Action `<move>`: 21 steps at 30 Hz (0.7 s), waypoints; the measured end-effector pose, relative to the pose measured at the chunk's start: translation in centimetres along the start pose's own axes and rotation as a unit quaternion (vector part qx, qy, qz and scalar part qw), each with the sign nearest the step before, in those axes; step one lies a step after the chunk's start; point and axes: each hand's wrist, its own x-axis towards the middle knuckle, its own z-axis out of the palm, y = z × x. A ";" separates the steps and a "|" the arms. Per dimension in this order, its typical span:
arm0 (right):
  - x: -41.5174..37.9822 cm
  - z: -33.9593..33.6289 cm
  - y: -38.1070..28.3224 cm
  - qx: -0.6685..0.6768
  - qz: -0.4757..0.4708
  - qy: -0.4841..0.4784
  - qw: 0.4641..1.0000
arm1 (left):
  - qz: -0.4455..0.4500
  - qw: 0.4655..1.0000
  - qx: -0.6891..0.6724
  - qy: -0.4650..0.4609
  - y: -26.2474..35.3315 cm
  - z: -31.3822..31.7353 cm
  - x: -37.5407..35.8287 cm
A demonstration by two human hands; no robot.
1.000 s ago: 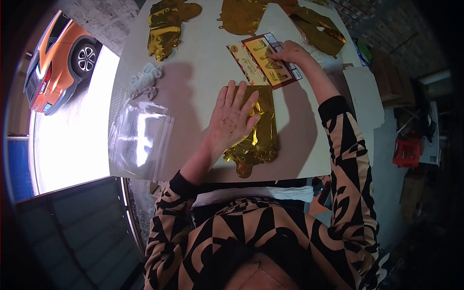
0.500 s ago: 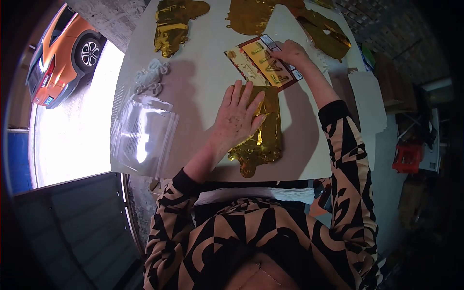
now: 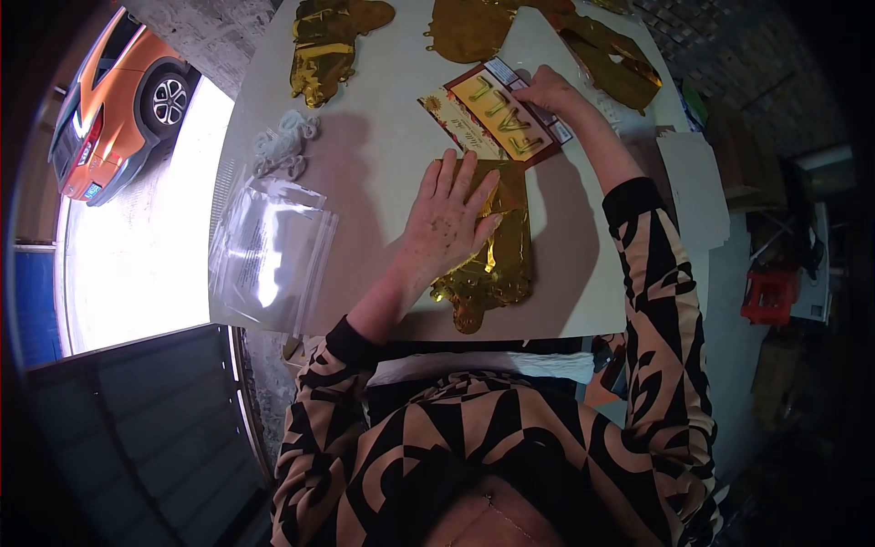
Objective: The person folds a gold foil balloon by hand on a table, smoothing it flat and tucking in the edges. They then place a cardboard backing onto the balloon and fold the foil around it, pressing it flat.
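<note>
My left hand (image 3: 448,219) lies flat, fingers spread, on a folded gold foil piece (image 3: 510,264) near the table's front edge. Beyond it, a printed card reading "FALL" (image 3: 499,117) lies tilted, its lower left part cream with small print. My right hand (image 3: 552,94) is closed at the card's upper right edge, with thumb and fingers pinching it. The card's near corner meets the far end of the gold foil.
Clear plastic bags (image 3: 272,255) and a bundle of white ties (image 3: 284,146) lie at the left of the table (image 3: 374,137). More gold foil pieces (image 3: 324,50) lie along the far side. White sheets (image 3: 693,187) stand at the right edge.
The card has shifted slightly to the left and away from me, together with my right hand. My left hand stays on the gold foil.
</note>
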 end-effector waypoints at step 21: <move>-11.3 -9.1 -3.1 0.099 -0.115 0.030 0.988 | -0.008 0.995 -0.066 0.080 -1.9 -1.0 -1.5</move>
